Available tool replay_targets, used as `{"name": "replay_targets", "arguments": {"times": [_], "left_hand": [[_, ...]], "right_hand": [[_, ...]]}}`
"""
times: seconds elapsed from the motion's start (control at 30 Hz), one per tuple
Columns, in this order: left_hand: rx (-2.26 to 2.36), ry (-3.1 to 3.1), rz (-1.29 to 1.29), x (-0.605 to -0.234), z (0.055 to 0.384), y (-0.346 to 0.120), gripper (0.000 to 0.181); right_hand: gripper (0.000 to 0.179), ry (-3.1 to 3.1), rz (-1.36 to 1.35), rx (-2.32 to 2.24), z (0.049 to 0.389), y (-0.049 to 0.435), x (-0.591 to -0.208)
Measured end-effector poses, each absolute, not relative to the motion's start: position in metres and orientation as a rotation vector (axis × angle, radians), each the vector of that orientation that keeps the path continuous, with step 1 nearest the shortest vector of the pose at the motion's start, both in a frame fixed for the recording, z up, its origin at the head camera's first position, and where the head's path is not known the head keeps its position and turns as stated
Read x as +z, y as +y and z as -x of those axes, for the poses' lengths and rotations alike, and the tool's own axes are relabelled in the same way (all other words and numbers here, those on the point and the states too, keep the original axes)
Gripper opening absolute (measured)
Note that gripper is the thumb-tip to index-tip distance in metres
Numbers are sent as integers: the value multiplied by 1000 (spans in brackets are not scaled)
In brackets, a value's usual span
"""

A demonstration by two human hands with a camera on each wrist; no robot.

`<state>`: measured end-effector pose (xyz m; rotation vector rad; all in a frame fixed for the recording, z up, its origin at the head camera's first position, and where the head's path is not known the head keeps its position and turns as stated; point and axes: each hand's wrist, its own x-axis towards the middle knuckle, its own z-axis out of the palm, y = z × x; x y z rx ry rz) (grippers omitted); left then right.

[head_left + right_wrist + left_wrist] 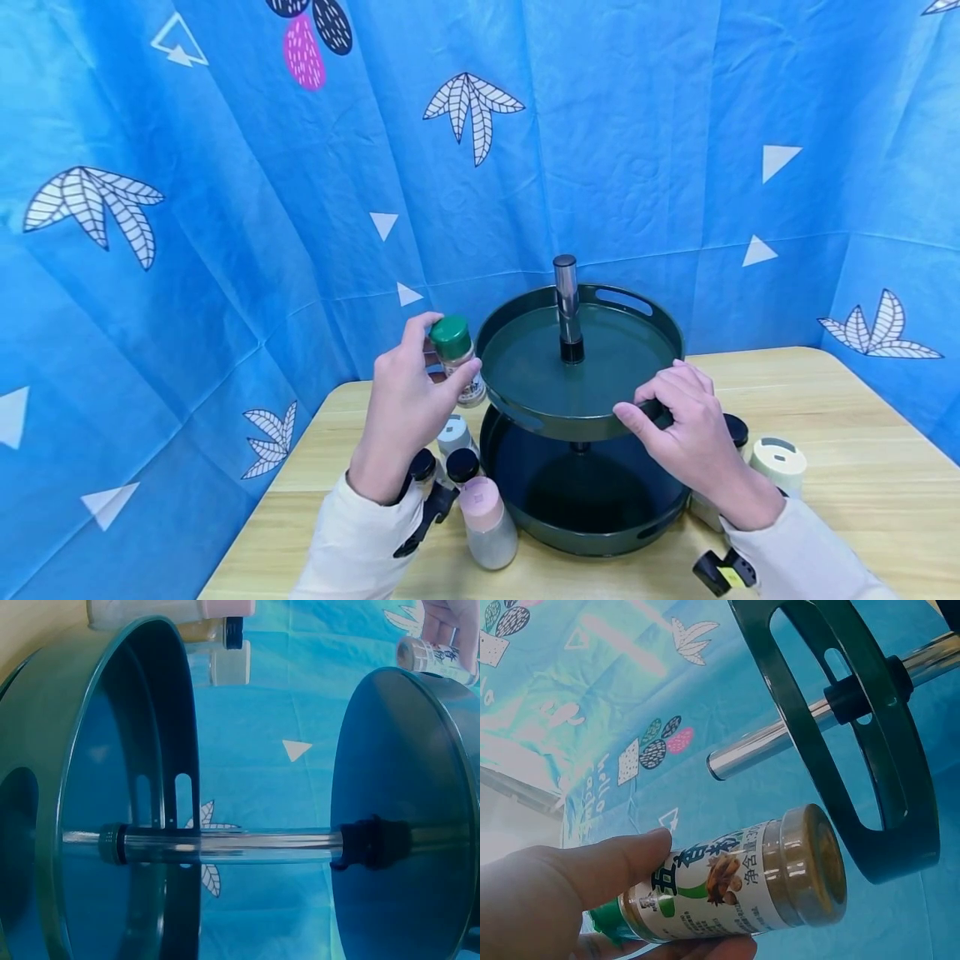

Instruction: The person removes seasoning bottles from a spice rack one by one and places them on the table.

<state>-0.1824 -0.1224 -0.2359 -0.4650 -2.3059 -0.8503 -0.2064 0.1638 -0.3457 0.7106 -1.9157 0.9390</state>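
Note:
My left hand [405, 408] grips a spice jar [452, 340] with a green cap, held in the air just left of the upper tray [517, 367]. In the left wrist view the jar [712, 889] lies sideways between thumb and fingers, brown powder behind its clear base and a white label with Chinese characters round it. The dark green two-tier stand has a metal post [567, 308] through its middle and a deeper lower tray [577, 542]. At the front right of the upper tray my right hand [690, 429] holds the rim, its fingers curled there and the thumb pointing left.
Left of the stand are a pink-capped jar [489, 523], black-capped jars [462, 465] and a white-capped one [453, 432]. To its right stand a pale-capped jar [778, 467] and a black-capped one [737, 429]. A blue patterned curtain [637, 167] rises behind the wooden table [862, 467].

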Motion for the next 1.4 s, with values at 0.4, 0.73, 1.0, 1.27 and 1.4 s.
{"name": "replay_targets", "arguments": {"times": [0.4,0.73,1.0,1.27,1.4], "left_hand": [[-837,-2365,419,-241,179,-132,55],[-790,-2373,415,-248,178,-140,54],[-792,-2400,384,-253,177,-145,54],[-779,-2415,382,-260,177,-149,53],[-784,-2446,346,-265,175,-150,54]], "right_hand": [[49,-1912,-717,934,207,164,-345],[47,-1915,-714,944,207,164,-346],[46,-1920,-710,949,207,165,-346],[46,-1910,-718,940,207,164,-346],[45,-1899,-725,934,208,164,-347]]}}
